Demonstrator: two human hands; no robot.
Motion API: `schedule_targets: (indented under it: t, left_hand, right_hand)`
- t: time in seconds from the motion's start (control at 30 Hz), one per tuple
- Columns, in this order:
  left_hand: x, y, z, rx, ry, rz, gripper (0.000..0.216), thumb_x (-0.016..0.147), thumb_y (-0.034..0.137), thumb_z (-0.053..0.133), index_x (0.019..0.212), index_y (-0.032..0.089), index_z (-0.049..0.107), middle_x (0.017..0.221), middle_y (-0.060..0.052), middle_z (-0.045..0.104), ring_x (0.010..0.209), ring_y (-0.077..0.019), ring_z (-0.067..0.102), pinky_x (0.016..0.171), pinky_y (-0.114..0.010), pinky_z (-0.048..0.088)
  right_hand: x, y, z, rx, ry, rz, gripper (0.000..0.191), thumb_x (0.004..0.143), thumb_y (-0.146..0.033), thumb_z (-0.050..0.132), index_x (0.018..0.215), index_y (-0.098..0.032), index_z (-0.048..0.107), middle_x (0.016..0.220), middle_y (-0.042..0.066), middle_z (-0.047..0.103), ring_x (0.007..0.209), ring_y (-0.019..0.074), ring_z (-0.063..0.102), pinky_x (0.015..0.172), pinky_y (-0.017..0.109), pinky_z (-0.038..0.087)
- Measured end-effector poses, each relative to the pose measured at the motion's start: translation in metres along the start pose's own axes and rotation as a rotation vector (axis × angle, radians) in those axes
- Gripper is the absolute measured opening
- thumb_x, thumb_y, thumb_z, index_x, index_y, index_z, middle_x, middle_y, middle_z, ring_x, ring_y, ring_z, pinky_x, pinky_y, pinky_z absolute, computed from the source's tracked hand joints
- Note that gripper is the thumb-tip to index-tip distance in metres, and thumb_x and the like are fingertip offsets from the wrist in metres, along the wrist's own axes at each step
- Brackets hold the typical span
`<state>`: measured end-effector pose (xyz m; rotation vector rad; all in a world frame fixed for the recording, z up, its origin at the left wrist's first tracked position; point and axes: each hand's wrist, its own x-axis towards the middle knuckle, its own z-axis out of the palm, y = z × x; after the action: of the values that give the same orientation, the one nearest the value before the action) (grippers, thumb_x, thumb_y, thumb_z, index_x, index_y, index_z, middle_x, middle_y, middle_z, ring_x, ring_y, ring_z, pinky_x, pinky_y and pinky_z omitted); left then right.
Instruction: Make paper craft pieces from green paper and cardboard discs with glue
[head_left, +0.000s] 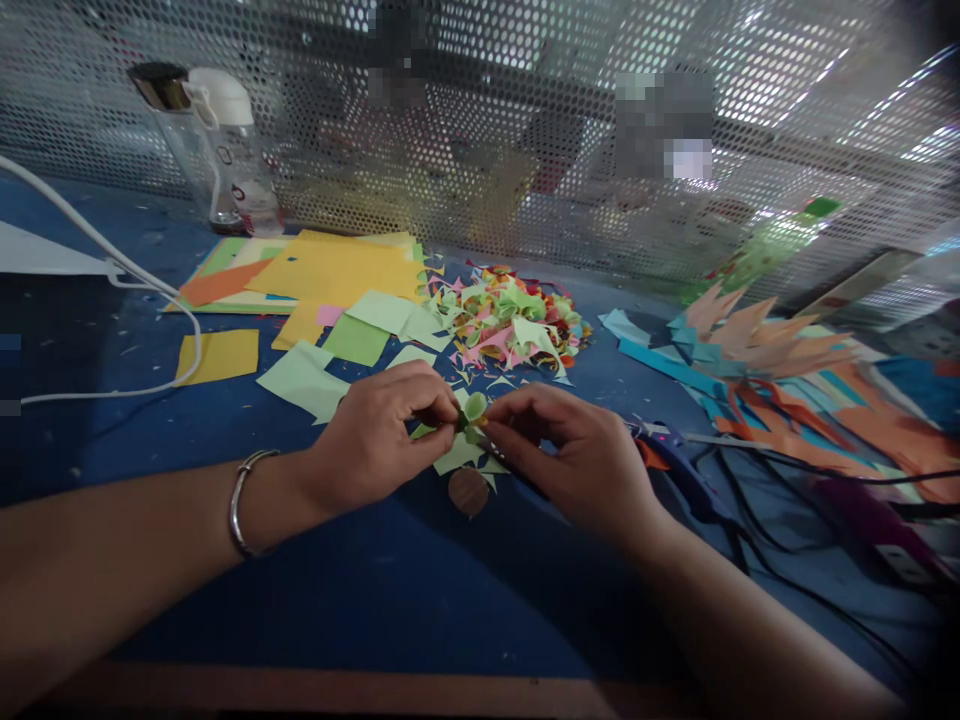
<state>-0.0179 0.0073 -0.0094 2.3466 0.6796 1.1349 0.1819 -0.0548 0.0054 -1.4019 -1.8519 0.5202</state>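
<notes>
Between my two hands is a small green paper flower [475, 407], its petals curling upward. My left hand [390, 430], with a silver bangle at the wrist, pinches it from the left with thumb and forefinger. From the right, my right hand [562, 440] pinches its other edge, where a yellowish bit shows at the fingertips. Pale green paper scraps [457, 455] lie on the table just under the fingers. A round brown disc [469, 492] rests below them, nearer to me.
Paper sheets [345, 270] and a pile of colourful paper clippings [517, 315] lie behind my hands. Two bottles [244, 150] stand by the perforated metal screen [480, 130]. At right are a glue gun [686, 480], black cables [780, 545] and orange paper cutouts [787, 410]. A white cable [97, 230] loops at left.
</notes>
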Motion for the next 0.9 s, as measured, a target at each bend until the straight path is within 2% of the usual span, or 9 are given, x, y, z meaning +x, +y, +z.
schedule_targets:
  t: [0.4, 0.9]
  left_hand:
    - [-0.0005, -0.0021, 0.001, 0.027, 0.004, -0.024, 0.011, 0.074, 0.004, 0.063, 0.074, 0.015, 0.061, 0.08, -0.003, 0.067, 0.073, -0.0111, 0.063, 0.067, -0.021, 0.05]
    - [0.0, -0.0028, 0.0025, 0.064, 0.014, 0.014, 0.013, 0.074, 0.004, 0.063, 0.073, 0.016, 0.06, 0.079, -0.002, 0.067, 0.073, -0.0113, 0.062, 0.066, -0.022, 0.049]
  right_hand:
    - [0.0009, -0.0026, -0.0004, 0.013, -0.028, 0.048, 0.011, 0.087, -0.03, 0.065, 0.089, -0.02, 0.068, 0.077, 0.001, 0.065, 0.062, 0.011, 0.058, 0.056, 0.023, 0.047]
    - [0.0008, -0.004, 0.0005, 0.052, -0.048, 0.085, 0.013, 0.088, -0.033, 0.065, 0.089, -0.02, 0.066, 0.077, 0.0, 0.064, 0.061, 0.0104, 0.056, 0.053, 0.021, 0.045]
